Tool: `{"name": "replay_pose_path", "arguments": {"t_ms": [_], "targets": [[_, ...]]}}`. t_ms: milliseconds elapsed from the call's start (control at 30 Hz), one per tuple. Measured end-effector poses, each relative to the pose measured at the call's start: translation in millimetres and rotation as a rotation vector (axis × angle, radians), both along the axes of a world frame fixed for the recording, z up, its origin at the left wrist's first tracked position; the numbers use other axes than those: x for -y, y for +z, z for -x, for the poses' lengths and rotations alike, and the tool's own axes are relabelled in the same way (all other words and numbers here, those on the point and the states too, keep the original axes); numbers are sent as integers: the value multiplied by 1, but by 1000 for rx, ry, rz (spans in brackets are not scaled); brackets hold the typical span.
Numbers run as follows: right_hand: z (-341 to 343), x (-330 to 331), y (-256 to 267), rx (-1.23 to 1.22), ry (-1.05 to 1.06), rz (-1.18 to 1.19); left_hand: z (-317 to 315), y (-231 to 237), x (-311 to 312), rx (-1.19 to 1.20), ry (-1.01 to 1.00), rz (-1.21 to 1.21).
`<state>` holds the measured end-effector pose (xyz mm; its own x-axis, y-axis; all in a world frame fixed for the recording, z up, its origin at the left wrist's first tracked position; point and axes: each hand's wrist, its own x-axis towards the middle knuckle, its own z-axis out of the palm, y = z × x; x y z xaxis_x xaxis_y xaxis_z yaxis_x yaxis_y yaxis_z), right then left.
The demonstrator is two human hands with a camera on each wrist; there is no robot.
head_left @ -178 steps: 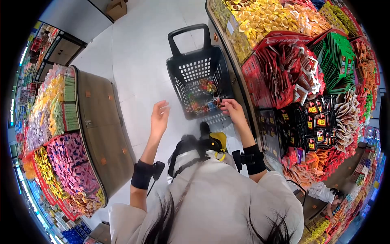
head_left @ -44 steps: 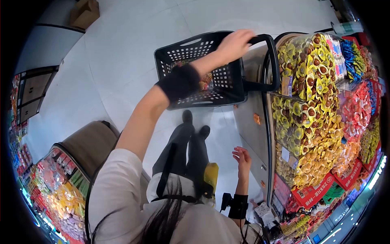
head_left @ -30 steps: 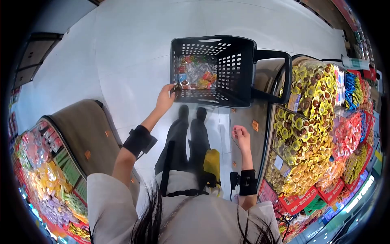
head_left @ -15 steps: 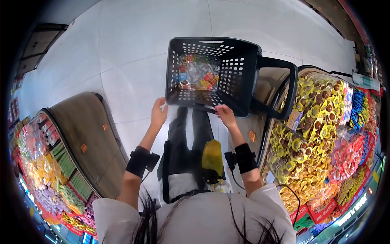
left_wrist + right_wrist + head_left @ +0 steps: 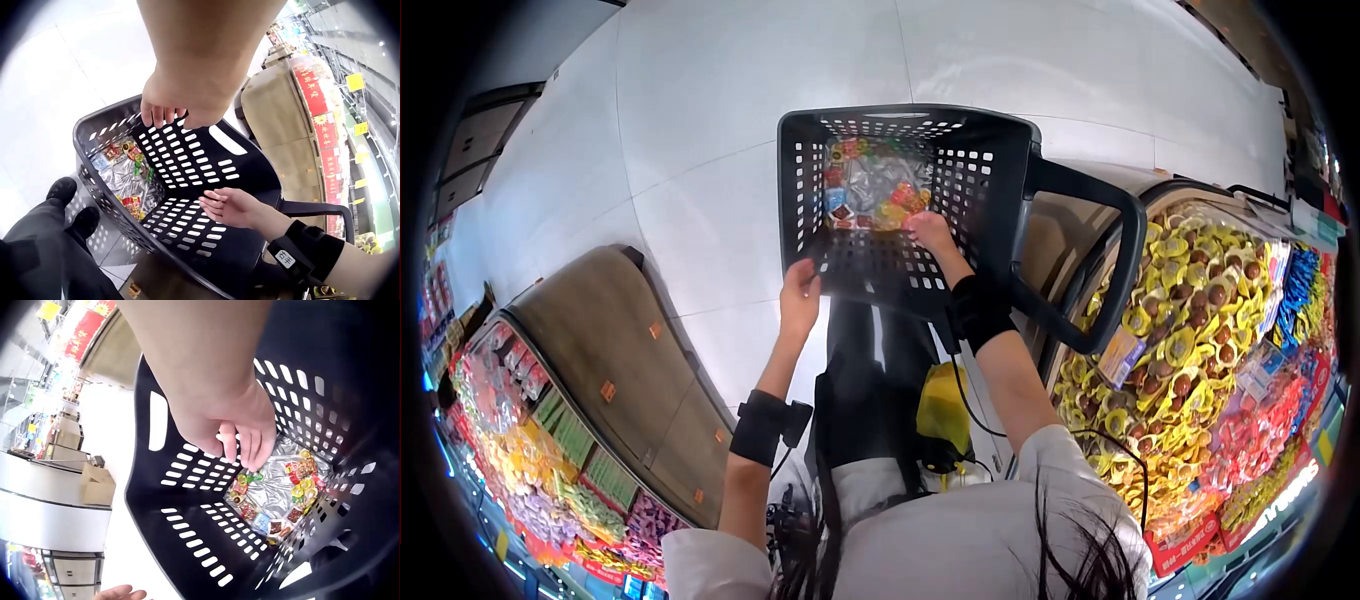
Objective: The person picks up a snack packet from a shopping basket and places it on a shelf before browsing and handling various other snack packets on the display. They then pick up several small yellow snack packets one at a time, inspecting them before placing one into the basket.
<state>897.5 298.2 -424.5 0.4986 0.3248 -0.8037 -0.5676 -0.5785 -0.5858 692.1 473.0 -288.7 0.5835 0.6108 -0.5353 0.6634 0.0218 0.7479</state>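
Note:
The black perforated basket (image 5: 990,205) stands on the floor before the person's legs, its looped handle (image 5: 1135,235) toward the right. On its bottom lie a clear plastic bag (image 5: 275,481) and several small wrapped candies (image 5: 306,487). My right hand (image 5: 932,232) reaches down inside the basket above the candies, fingers loosely bent, holding nothing visible in the right wrist view (image 5: 240,425). My left hand (image 5: 800,300) is at the basket's near left corner, fingers relaxed; whether it touches the rim cannot be told. In the left wrist view, both the left hand (image 5: 181,100) and right hand (image 5: 228,207) appear empty.
A candy display (image 5: 1190,320) with yellow-wrapped pieces stands at the right, near the handle. Another candy counter (image 5: 615,350) stands at the left. Pale floor tiles (image 5: 720,100) extend beyond the basket. A yellow pouch (image 5: 945,405) hangs at the person's waist.
The handle hand left the handle side, and the basket now appears closer. The right hand moved from the near rim into the basket; the left hand stayed around the near left corner.

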Motion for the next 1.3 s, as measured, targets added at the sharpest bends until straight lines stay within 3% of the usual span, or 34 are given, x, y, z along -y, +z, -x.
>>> {"name": "replay_pose_path", "arguments": {"t_ms": [33,100,200,233,367,467,567,667,700,800,833,933,967,1067,1167,1267,1300], "targets": [[-1,-2,-11,-17,7,28,-4,-2,-1,-3,4,13],[-5,-3,-37,236,359,116,-15,-6,-5,-13,11,35],[9,-8,-77,495,253,189,-26,-15,-12,-37,14,58],[9,-8,-89,537,311,222,-28,-19,-15,-43,10,63],[2,-15,-122,489,480,305,-39,-46,-26,-47,1,110],[0,-21,-151,569,449,439,-46,-71,-31,-30,-27,136],[-20,-33,-141,454,728,439,-50,-106,-35,-15,-53,167],[-14,10,-294,514,1229,401,-60,-130,-38,4,-35,212],[-16,-18,-246,476,964,456,-62,-138,-39,18,-30,219],[-16,-14,-276,76,656,440,-74,-153,-44,38,-22,242],[-9,-11,-288,242,684,314,-78,-160,-47,39,-34,228],[8,1,-362,395,1103,305,-90,-183,-46,56,-67,175],[13,-8,-355,366,1075,406,-95,-186,-45,49,-86,152],[12,-9,-346,302,896,241,-97,-208,-34,78,-130,136],[12,-13,-332,400,709,296,-109,-199,-32,44,-224,70],[0,-28,-322,109,861,372,-112,-195,-29,68,-254,30],[3,-28,-324,138,825,392,-111,-195,-30,64,-256,43]]}}
